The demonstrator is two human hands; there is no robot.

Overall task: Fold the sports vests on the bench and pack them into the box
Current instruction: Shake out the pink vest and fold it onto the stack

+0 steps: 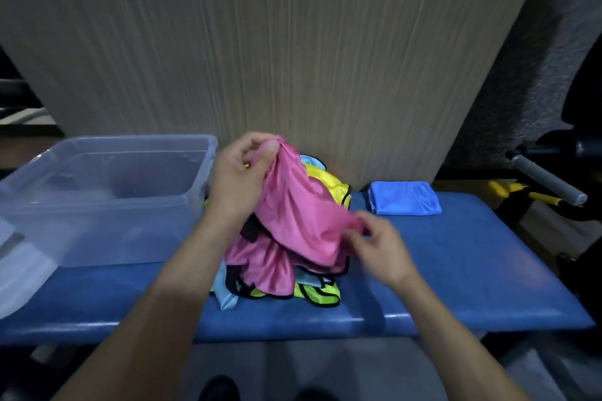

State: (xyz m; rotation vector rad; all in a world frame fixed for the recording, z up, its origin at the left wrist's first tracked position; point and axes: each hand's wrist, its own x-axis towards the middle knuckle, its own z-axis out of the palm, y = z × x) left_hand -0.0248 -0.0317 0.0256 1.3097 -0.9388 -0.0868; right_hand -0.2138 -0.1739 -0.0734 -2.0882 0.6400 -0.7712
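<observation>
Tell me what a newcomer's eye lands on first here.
First, the pink vest, lifted at the centre: the left hand grips its top, the right hand pinches its lower edge. Beneath it a heap of yellow and light blue vests lies on the blue bench. The clear plastic box stands on the bench's left, and a folded blue vest lies at its far right.

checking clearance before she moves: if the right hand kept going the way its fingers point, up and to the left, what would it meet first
Probably the pink vest that the right hand already pinches, then the left hand gripping its top. Depth is unclear from this one view.
</observation>
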